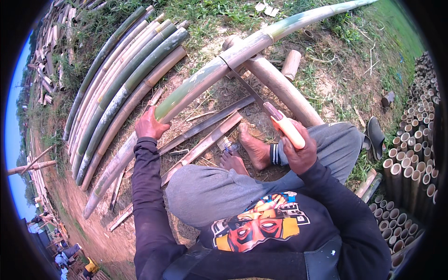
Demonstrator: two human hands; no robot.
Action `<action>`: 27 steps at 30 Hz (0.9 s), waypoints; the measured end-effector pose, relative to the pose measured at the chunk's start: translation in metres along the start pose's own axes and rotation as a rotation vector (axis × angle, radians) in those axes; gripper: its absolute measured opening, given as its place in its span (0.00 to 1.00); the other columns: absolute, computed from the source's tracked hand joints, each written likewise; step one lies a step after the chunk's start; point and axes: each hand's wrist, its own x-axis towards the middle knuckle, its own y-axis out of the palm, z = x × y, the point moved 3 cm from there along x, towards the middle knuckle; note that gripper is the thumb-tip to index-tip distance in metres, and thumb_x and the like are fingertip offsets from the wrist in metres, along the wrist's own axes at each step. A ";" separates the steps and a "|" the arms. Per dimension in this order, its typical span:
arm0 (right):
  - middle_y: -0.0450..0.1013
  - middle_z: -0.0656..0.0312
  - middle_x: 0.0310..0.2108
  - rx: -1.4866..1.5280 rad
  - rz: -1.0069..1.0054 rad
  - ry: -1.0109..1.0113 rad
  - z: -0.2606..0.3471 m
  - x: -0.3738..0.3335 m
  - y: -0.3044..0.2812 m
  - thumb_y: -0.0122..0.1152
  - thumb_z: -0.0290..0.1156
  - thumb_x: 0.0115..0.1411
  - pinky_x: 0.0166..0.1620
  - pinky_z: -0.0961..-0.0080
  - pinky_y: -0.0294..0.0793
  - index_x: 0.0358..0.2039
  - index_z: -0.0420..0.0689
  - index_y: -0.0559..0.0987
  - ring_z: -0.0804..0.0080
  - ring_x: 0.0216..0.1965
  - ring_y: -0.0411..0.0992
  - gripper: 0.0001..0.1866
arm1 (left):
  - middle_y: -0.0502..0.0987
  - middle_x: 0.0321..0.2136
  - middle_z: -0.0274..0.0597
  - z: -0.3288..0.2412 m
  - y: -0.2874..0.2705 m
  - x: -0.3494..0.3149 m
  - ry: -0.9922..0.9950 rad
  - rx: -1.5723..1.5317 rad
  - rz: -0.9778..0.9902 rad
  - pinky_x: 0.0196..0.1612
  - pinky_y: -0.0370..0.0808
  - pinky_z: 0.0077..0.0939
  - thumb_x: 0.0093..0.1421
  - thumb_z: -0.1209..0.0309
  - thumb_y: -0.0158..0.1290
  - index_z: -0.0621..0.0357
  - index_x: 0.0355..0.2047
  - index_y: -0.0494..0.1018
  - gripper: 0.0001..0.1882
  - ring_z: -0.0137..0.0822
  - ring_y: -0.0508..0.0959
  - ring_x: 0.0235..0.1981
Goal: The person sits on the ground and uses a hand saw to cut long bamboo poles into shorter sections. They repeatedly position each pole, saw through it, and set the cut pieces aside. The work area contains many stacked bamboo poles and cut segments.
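Note:
A long green and tan bamboo pole (196, 88) runs slantwise in front of me, from the lower left to the far upper right. My left hand (151, 123) is wrapped over it near its lower part. In my right hand (300, 149) is the pale orange handle of a hand saw (252, 92). The saw's dark, narrow blade reaches up and left, and its tip end lies across the pole. A thick bamboo log (280, 88) props the pole from beneath, just right of the blade. Whether the blade has cut in is too small to tell.
Several bamboo poles (133, 84) lie side by side at the left. Split bamboo strips (203, 144) lie near my bare feet, and a short bamboo piece (291, 65) beyond the log. Many cut bamboo tubes (405, 171) stand stacked at the right, near a dark sandal (375, 137).

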 end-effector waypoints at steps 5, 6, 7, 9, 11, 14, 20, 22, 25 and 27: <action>0.84 0.45 0.35 -0.064 -0.002 0.114 -0.026 0.158 0.110 0.68 0.38 0.68 0.44 0.59 0.83 0.58 0.42 0.77 0.48 0.41 0.85 0.22 | 0.84 0.51 0.46 -0.004 0.000 -0.001 -0.029 -0.035 0.043 0.57 0.80 0.43 0.43 0.53 0.74 0.48 0.61 0.73 0.44 0.48 0.85 0.51; 0.84 0.45 0.34 -0.138 0.010 0.074 -0.028 0.174 0.120 0.67 0.39 0.68 0.44 0.56 0.82 0.57 0.42 0.77 0.44 0.40 0.84 0.22 | 0.84 0.52 0.45 -0.005 0.000 -0.002 -0.043 -0.054 0.033 0.57 0.80 0.43 0.43 0.54 0.75 0.48 0.61 0.73 0.44 0.48 0.85 0.51; 0.83 0.44 0.34 -0.133 0.039 0.110 -0.033 0.173 0.122 0.67 0.40 0.68 0.45 0.54 0.82 0.57 0.43 0.77 0.42 0.40 0.83 0.22 | 0.84 0.52 0.45 -0.005 0.003 -0.002 -0.058 -0.051 0.064 0.58 0.80 0.42 0.42 0.54 0.75 0.48 0.62 0.73 0.45 0.48 0.85 0.52; 0.82 0.41 0.37 -0.117 0.010 0.010 -0.028 0.139 0.098 0.67 0.41 0.67 0.45 0.53 0.81 0.58 0.44 0.76 0.40 0.40 0.82 0.23 | 0.84 0.51 0.45 -0.005 0.008 -0.004 -0.021 -0.087 0.001 0.58 0.80 0.42 0.42 0.55 0.75 0.47 0.62 0.74 0.45 0.48 0.85 0.52; 0.83 0.42 0.42 -0.057 0.019 -0.029 -0.021 0.075 0.054 0.69 0.33 0.66 0.46 0.61 0.84 0.63 0.40 0.74 0.48 0.45 0.84 0.27 | 0.85 0.49 0.45 -0.001 0.018 -0.004 -0.014 -0.121 -0.003 0.56 0.81 0.42 0.41 0.56 0.75 0.46 0.61 0.75 0.43 0.48 0.85 0.51; 0.80 0.43 0.54 -0.072 0.058 -0.040 -0.005 -0.020 -0.010 0.68 0.23 0.63 0.54 0.65 0.83 0.64 0.31 0.71 0.53 0.53 0.83 0.29 | 0.85 0.49 0.45 0.004 0.032 -0.003 0.024 -0.175 -0.049 0.55 0.81 0.43 0.41 0.56 0.75 0.46 0.60 0.75 0.43 0.49 0.85 0.49; 0.82 0.43 0.48 -0.051 -0.026 -0.002 -0.012 0.081 0.062 0.70 0.29 0.65 0.49 0.63 0.84 0.62 0.39 0.75 0.49 0.47 0.84 0.26 | 0.84 0.50 0.45 0.006 0.043 -0.004 -0.040 -0.162 -0.001 0.55 0.81 0.43 0.41 0.56 0.76 0.46 0.60 0.75 0.43 0.48 0.86 0.49; 0.82 0.41 0.35 -0.023 -0.053 0.081 -0.023 0.143 0.102 0.68 0.37 0.67 0.41 0.58 0.82 0.60 0.42 0.76 0.42 0.38 0.83 0.24 | 0.85 0.50 0.45 0.003 0.037 -0.004 -0.042 -0.159 0.008 0.56 0.81 0.43 0.41 0.57 0.76 0.45 0.60 0.75 0.43 0.48 0.85 0.49; 0.82 0.40 0.38 -0.102 -0.006 0.069 -0.035 0.152 0.111 0.68 0.40 0.67 0.45 0.56 0.82 0.60 0.41 0.75 0.41 0.41 0.83 0.26 | 0.85 0.49 0.43 0.000 0.031 -0.005 -0.051 -0.176 0.045 0.55 0.81 0.43 0.41 0.57 0.76 0.44 0.60 0.75 0.43 0.49 0.85 0.49; 0.83 0.42 0.40 -0.068 -0.021 -0.024 -0.031 0.100 0.078 0.69 0.35 0.66 0.47 0.60 0.83 0.62 0.41 0.75 0.45 0.43 0.84 0.26 | 0.84 0.50 0.43 0.001 0.029 -0.003 -0.030 -0.186 0.016 0.55 0.81 0.43 0.41 0.57 0.75 0.44 0.60 0.74 0.43 0.49 0.85 0.49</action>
